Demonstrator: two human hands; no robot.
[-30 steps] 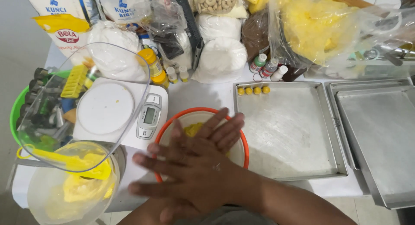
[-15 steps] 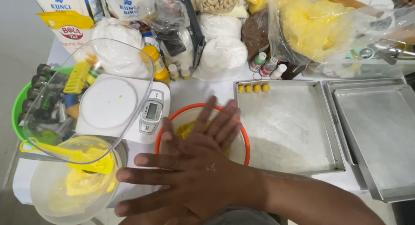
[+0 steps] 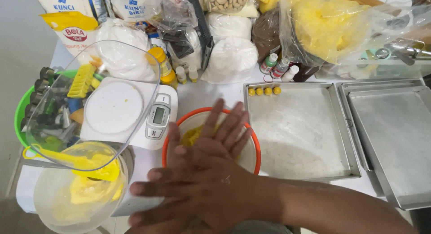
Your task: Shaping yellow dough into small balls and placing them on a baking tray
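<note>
Dough (image 3: 192,136) in orange-rimmed bowl (image 3: 255,142), beneath pressed hands (image 3: 204,171).

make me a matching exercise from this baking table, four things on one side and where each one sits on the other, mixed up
Things:
1. dough balls
2. kitchen scale
3. orange-rimmed bowl
4. yellow spatula

Places:
A. under the pressed-together hands
B. across the clear bowl at lower left
C. in a row at the top left corner of the near baking tray
D. between the green bowl and the orange-rimmed bowl

Pairs: 1-C, 2-D, 3-A, 4-B
</note>
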